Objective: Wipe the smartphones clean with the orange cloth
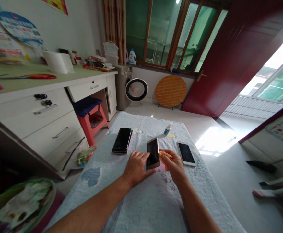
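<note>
My left hand (136,166) grips a smartphone (153,154) by its left and lower edges, its dark screen tilted up above the cloth. In my right hand (176,166) an orange cloth (165,156) is pinched and pressed against the phone's right edge. Left of them lies a black phone (122,139), which seems to rest on another one. To the right, a white phone (186,153) with a dark screen lies flat. Beyond the held phone stands a small spray bottle (167,129) with a blue label.
A pale blue tablecloth (141,207) covers the table. On the left are a white desk (44,119), a red stool (89,127) and a waste bin (52,194). A washing machine (123,84) with its door ajar and a round wooden tabletop (170,91) stand at the back.
</note>
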Demonstrator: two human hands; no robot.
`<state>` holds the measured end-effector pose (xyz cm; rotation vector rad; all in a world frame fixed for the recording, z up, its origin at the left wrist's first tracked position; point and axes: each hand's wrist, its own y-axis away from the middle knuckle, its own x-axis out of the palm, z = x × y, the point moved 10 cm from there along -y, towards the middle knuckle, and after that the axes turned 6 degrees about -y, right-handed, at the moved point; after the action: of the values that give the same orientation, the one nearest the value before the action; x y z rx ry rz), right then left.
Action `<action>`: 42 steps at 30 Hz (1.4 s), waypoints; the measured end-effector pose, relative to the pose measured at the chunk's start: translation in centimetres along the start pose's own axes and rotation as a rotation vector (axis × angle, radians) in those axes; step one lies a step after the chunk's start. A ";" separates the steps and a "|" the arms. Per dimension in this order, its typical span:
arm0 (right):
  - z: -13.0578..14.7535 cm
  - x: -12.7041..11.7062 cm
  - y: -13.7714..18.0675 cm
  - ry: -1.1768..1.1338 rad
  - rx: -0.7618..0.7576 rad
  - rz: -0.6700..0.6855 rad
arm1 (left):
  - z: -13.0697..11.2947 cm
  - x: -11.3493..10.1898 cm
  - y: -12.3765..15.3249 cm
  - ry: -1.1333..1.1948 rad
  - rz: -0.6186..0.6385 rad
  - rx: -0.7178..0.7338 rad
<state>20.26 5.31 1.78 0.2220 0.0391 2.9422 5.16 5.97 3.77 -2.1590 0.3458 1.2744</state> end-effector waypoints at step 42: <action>-3.1 2.5 0.2 0.149 0.158 0.187 | 5.8 2.3 1.1 0.998 -0.147 -0.578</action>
<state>17.28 5.57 -0.95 0.0291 0.2879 3.1380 1.71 8.86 -0.64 -3.1317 0.1973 0.1027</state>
